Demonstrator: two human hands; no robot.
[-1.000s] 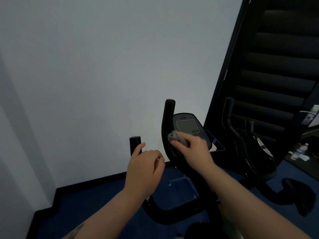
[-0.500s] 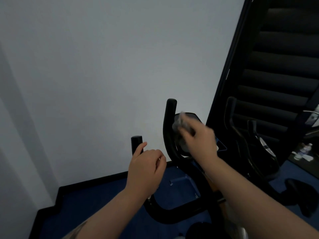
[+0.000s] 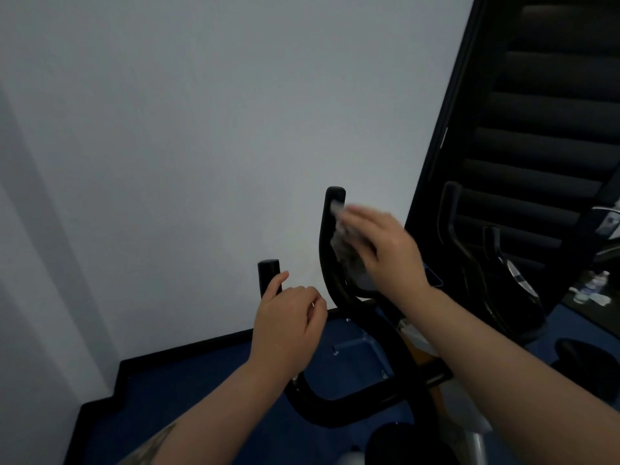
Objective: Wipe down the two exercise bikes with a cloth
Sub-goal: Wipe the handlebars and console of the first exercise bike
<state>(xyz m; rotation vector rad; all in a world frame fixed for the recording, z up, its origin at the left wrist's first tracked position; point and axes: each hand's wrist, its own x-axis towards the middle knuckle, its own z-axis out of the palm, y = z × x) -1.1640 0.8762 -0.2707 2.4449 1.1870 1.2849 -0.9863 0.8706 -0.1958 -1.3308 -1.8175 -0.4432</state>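
Right hand [image 3: 385, 253] presses cloth [image 3: 345, 250] flat to console; left hand [image 3: 288, 327] grips handlebar [image 3: 268, 275]; recommend firm overlapping strokes.

No readable text, label or number on any visible surface.

Blue floor [image 3: 201, 414]: two bikes [image 3: 352, 407], water bottle [image 3: 595, 284].
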